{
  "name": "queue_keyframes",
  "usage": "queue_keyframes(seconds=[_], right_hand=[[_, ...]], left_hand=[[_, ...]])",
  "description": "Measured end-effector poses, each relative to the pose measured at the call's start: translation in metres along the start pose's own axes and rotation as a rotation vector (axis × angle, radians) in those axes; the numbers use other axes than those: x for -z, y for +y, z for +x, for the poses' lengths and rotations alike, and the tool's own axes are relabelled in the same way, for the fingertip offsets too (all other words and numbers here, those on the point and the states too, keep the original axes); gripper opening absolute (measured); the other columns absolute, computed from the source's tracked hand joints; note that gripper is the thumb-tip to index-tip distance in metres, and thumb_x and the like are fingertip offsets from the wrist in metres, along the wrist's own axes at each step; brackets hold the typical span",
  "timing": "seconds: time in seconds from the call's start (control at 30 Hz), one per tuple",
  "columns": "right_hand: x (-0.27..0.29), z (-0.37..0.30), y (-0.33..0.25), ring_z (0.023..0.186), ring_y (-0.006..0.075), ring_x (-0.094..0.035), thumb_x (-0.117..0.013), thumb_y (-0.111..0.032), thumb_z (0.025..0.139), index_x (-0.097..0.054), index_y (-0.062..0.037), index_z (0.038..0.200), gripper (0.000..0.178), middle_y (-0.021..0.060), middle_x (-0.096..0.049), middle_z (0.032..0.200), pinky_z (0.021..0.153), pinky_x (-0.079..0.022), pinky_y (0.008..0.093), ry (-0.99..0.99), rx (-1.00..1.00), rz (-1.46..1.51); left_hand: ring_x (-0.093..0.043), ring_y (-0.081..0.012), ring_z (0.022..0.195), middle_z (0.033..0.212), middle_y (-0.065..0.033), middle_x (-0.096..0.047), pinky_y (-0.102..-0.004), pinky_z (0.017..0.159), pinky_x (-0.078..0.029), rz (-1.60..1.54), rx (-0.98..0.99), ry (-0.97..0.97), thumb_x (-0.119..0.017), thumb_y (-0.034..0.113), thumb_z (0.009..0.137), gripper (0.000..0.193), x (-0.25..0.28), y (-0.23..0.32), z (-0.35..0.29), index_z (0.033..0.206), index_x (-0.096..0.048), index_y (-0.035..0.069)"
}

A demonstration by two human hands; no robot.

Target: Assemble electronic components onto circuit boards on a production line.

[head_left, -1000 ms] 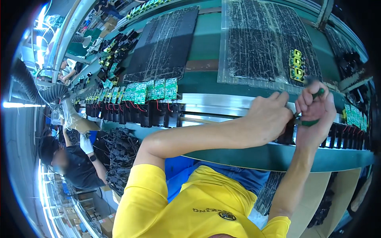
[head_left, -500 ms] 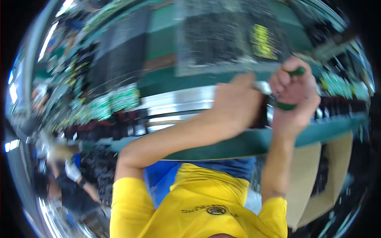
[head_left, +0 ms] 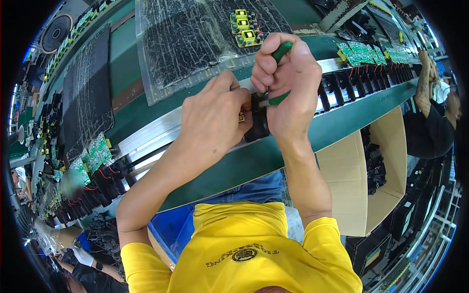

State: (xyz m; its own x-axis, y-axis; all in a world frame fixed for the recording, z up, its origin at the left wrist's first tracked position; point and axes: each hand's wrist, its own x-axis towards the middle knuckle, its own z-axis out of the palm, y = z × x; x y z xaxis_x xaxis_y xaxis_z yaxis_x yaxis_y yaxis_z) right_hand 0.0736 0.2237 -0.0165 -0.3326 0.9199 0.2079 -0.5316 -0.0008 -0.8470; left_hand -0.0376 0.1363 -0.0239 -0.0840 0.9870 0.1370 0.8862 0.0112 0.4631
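Note:
My right hand (head_left: 295, 93) is closed around green-handled pliers (head_left: 282, 52). Their two grips show at the palm, while the jaws are hidden near my left fingers. My left hand (head_left: 210, 117) is closed with its fingers bent in, pinching a small circuit board (head_left: 241, 116), of which only a yellowish edge shows. Just below the tool, between the hands, is a black plastic housing (head_left: 258, 128), partly covered by my fingers. Both hands are close together over the metal rail (head_left: 146, 137) along the bench's near side.
Three boards with yellow transformers (head_left: 243, 24) lie on a scratched black mat (head_left: 183, 53). Green circuit boards with red wires and black housings line the rail, left (head_left: 100, 149) and right (head_left: 361, 52). A cardboard box (head_left: 344, 195) holds black parts. Other people work at both sides.
The view has swung and sharpened, so the mat and my hands now appear further left. My right hand keeps the pliers, close beside my left hand.

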Motion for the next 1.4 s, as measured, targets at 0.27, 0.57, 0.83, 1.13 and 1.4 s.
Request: queue_keyframes(seconds=[0.27, 0.57, 0.83, 1.13, 1.4], right_hand=[[0.005, -0.007, 0.007, 0.070, 0.0116, -0.037, -0.040, -0.024, 0.113, -0.059, -0.0084, 0.106, 0.025, -0.0003, -0.047, 0.084, 0.062, -0.031, 0.0267, -0.124, 0.100, -0.183], [0.008, -0.010, -0.022, 0.078, 0.0132, -0.045, -0.047, -0.021, 0.111, -0.068, -0.0055, 0.116, 0.026, 0.0021, -0.054, 0.086, 0.067, -0.036, 0.0270, -0.042, -0.030, 0.121], [0.066, -0.073, -0.052, 0.086, 0.0218, -0.058, -0.089, -0.018, 0.089, -0.086, -0.0141, 0.107, 0.019, 0.0051, -0.060, 0.109, 0.077, -0.051, 0.0352, -0.558, 0.341, -1.525], [0.070, -0.076, -0.045, 0.093, 0.0240, -0.062, -0.091, -0.024, 0.088, -0.087, -0.0165, 0.110, 0.024, 0.0052, -0.061, 0.111, 0.082, -0.053, 0.0372, -0.535, 0.502, -1.639], [0.175, -0.005, -0.101, 0.094, 0.0350, -0.072, -0.083, -0.039, 0.101, -0.089, -0.0192, 0.117, 0.026, 0.0132, -0.070, 0.114, 0.081, -0.060, 0.0448, 0.329, 0.285, -1.733]], left_hand=[[-0.067, -0.0302, 0.093, 0.104, -0.0085, -0.061, -0.0413, 0.072, -0.053, 0.040, 0.026, -0.049, -0.081, 0.012, 0.084, 0.006, 0.006, 0.002, 0.005, 0.085, -0.076, 0.010], [-0.067, -0.0318, 0.087, 0.101, -0.0077, -0.063, -0.0426, 0.073, -0.054, 0.037, -0.046, -0.056, -0.083, 0.017, 0.084, 0.011, 0.001, -0.002, 0.010, 0.091, -0.080, 0.008], [-0.072, -0.0341, 0.088, 0.107, -0.0074, -0.072, -0.0446, 0.082, -0.059, 0.250, -0.156, -0.615, -0.083, 0.018, 0.086, 0.016, 0.068, 0.013, 0.057, 0.096, -0.079, 0.007], [-0.068, -0.0351, 0.128, 0.143, -0.0159, -0.070, -0.0482, 0.111, -0.053, 0.279, -0.439, 0.280, -0.075, 0.004, 0.090, 0.049, 0.015, 0.000, 0.033, 0.138, -0.068, 0.007], [-0.055, -0.0341, 0.150, 0.157, -0.0120, -0.059, -0.0607, 0.137, -0.030, 0.361, -0.167, 0.034, -0.066, -0.008, 0.079, 0.062, 0.060, -0.035, -0.092, 0.138, -0.064, 0.009]])
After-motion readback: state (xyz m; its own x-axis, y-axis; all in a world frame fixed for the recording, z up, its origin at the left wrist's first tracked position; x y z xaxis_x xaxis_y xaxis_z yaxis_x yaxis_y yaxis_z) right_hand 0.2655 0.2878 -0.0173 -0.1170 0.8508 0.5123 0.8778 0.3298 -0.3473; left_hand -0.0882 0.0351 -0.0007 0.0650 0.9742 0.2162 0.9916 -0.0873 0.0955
